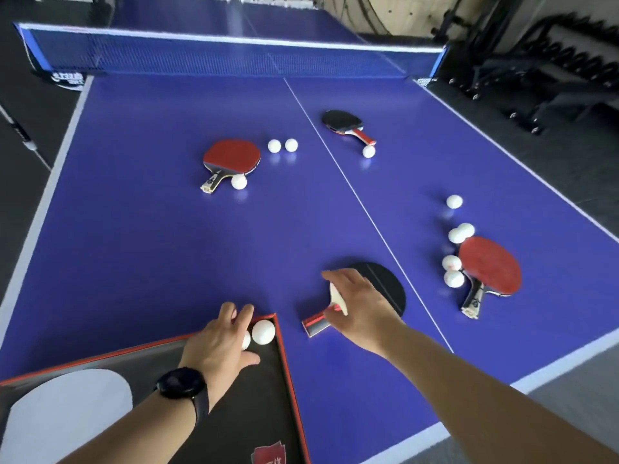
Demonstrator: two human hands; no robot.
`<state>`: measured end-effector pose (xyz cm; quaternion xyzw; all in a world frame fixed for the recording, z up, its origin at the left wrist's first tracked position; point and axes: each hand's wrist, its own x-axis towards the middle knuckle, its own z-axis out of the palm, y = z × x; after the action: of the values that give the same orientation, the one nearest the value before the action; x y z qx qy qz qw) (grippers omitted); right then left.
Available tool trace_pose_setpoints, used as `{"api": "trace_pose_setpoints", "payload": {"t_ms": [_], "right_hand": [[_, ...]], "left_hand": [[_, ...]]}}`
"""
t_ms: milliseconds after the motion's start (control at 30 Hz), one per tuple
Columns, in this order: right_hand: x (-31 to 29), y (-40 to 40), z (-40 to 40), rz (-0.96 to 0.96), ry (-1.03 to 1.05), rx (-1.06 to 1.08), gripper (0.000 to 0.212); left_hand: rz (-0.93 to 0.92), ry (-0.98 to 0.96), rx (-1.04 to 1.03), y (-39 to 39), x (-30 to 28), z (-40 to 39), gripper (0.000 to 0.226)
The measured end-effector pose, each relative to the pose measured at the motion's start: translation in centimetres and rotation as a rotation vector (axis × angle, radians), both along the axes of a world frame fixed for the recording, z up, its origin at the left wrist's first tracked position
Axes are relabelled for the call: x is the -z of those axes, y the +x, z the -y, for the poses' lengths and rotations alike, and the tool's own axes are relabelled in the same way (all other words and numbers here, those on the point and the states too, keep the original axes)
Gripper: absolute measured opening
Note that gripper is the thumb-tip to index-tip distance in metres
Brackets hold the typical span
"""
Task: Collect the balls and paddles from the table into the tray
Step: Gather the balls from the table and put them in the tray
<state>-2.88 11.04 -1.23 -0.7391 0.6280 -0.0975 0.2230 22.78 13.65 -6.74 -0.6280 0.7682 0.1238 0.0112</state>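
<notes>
Both hands are low in the view. Left hand (222, 343), with a dark watch (181, 383) on the wrist, reaches into the far corner of the tray (284, 349) at 7 o'clock; its fingers are curled around a white ball (246, 339), and a second ball (263, 332) lies just beside it in the same corner. Right hand (358, 306) is at 5 o'clock, closed around something white, over the handle of the black paddle (385, 286), which lies flat on the blue counter (150, 246).

Further out, at 4 o'clock, a red paddle (489, 264) lies with four balls (452, 262) touching or near its left edge, and one more ball (454, 201) apart. At 11 o'clock another red paddle (231, 157) has a ball (239, 182) beside its handle and two balls (282, 146) near its right side. At 12 o'clock lies a second black paddle (342, 121), a ball (368, 151) touching its handle. The net (217, 51) crosses behind.
</notes>
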Motion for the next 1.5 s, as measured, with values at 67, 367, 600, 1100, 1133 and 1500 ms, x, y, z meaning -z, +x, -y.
{"api": "trace_pose_setpoints", "payload": {"t_ms": [67, 367, 600, 1100, 1133, 1500], "right_hand": [[-1.3, -2.9, -0.1, -0.017, -0.030, 0.074, 0.062], [-4.9, -17.2, 0.5, -0.039, -0.051, 0.487, 0.064], [-2.1, -26.7, 3.2, -0.037, -0.019, 0.485, 0.062], [3.1, -36.5, 11.4, 0.031, -0.066, 0.370, 0.055], [3.3, -36.6, 11.6, 0.040, -0.077, 0.377, 0.054], [2.0, -29.3, 15.4, 0.128, -0.072, 0.289, 0.053]], "left_hand": [[0.025, -0.023, 0.000, 0.0, -1.5, 0.6, 0.096], [-0.264, -0.237, 0.069, -11.8, -9.0, 7.0, 0.068], [-0.312, -0.167, 0.284, -28.7, -6.8, 9.1, 0.066], [-0.177, 0.178, 0.306, -44.8, 1.9, 14.3, 0.056], [-0.185, 0.166, 0.306, -44.6, 2.2, 14.4, 0.049], [-0.247, -0.086, 0.109, -30.0, -4.8, 15.4, 0.037]]}}
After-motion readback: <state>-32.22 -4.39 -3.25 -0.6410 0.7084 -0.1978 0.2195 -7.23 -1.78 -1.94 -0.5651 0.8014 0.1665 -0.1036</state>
